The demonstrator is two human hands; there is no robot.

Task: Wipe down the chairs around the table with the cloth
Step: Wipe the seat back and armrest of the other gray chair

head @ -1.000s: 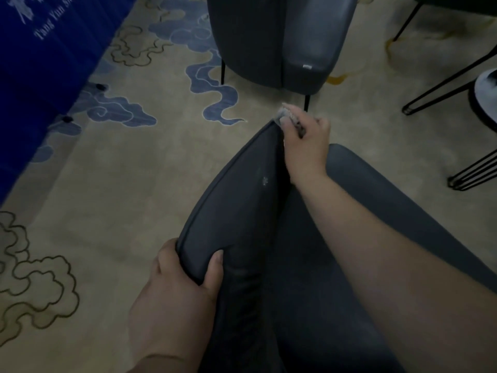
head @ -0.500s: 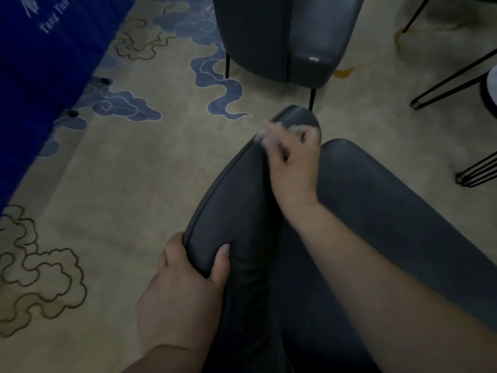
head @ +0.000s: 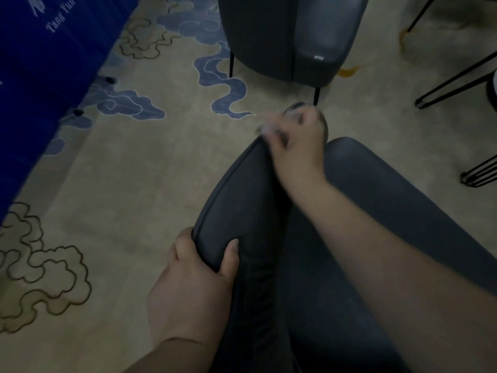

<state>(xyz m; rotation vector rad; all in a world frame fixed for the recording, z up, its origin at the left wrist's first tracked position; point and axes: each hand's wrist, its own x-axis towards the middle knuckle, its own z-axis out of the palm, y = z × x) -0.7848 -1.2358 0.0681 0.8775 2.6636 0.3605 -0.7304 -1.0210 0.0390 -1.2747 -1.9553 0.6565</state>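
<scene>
The left hand (head: 193, 286) grips the dark grey leather chair's (head: 242, 200) backrest edge at 7 o'clock; the right hand (head: 298, 146) pinches a small pale cloth (head: 265, 129) at its top, toward 12 o'clock.

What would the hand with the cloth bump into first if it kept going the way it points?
Probably nothing on the chair: the right hand points past the dark grey padded chair back's far end, toward the beige patterned carpet. Depth is unclear.

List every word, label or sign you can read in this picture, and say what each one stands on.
"Tang Yun", then cut off by the frame edge: white letters on the blue cloth.
A white mark above those letters, on the same cloth: cut off, unreadable.
Small pale tag on the far chair: too small to read.
Nothing else legible.
</scene>
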